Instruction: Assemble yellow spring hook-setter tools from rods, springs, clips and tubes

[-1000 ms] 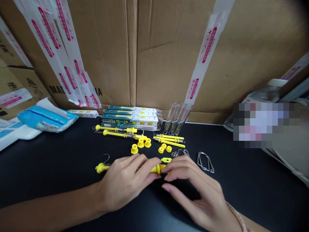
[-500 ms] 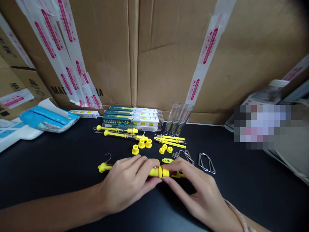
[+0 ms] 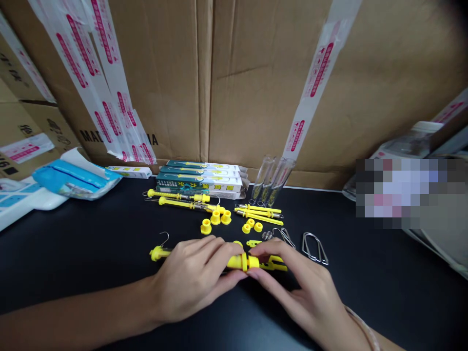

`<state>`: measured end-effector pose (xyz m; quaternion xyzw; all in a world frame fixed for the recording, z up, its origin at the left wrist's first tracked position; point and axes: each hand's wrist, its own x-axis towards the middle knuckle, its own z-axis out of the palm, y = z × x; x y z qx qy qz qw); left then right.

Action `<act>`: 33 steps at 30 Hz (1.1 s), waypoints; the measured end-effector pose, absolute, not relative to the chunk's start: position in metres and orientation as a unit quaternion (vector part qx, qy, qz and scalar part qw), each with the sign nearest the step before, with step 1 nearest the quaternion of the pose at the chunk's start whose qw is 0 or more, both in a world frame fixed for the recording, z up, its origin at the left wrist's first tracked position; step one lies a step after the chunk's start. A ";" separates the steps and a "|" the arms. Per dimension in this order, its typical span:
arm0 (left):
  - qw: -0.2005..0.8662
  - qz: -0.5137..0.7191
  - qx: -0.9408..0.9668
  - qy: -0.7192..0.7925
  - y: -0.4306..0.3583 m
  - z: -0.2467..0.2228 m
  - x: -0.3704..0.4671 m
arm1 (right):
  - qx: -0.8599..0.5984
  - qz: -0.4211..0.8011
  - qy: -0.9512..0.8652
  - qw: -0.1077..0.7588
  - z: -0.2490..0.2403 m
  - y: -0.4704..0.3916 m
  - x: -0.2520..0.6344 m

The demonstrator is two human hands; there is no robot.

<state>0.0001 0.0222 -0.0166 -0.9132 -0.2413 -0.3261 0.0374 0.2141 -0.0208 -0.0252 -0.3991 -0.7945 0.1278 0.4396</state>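
Observation:
My left hand (image 3: 204,273) is wrapped over a tubular spring scale (image 3: 237,262), which lies sideways just above the black table. A metal hook and yellow knob stick out past its left side, while its middle is hidden under my fingers. At the yellow right end, the thumb and index finger of my right hand (image 3: 300,278) pinch around the end cap (image 3: 253,263). Behind the right fingers lie flat yellow plastic parts (image 3: 280,267), partly covered. Just beyond the hands are yellow flanged caps (image 3: 205,226) and small yellow rings (image 3: 258,227).
Two more spring scales (image 3: 179,196) lie behind, before stacked boxes (image 3: 199,183). Clear tubes (image 3: 272,180) stand near yellow inner rods (image 3: 259,214). Metal hooks (image 3: 314,248) lie at right, a blue packet (image 3: 78,173) at left, a bottle (image 3: 405,141) at far right. Cardboard (image 3: 256,87) forms the back.
My right index finger and thumb have shifted slightly at the end cap, showing more of the yellow parts behind. My left hand keeps its hold, and the view has drifted a little.

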 end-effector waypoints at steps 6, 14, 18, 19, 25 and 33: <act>0.045 -0.322 -0.910 -0.257 0.024 -0.020 0.001 | -0.368 0.147 -0.800 0.450 -0.023 -0.019 0.214; 0.033 -0.334 -0.914 -0.230 0.022 -0.017 -0.001 | -0.382 0.137 -0.791 0.458 -0.024 -0.019 0.215; 0.027 -0.338 -0.911 -0.235 0.023 -0.017 -0.001 | -0.391 0.158 -0.792 0.441 -0.024 -0.020 0.215; 0.029 -0.336 -0.910 -0.239 0.023 -0.017 0.000 | -0.386 0.160 -0.794 0.442 -0.024 -0.020 0.214; 0.042 -0.320 -0.913 -0.251 0.023 -0.017 0.000 | -0.356 0.162 -0.799 0.456 -0.020 -0.019 0.214; 0.023 -0.346 -0.908 -0.233 0.024 -0.017 -0.001 | -0.395 0.141 -0.792 0.444 -0.023 -0.019 0.215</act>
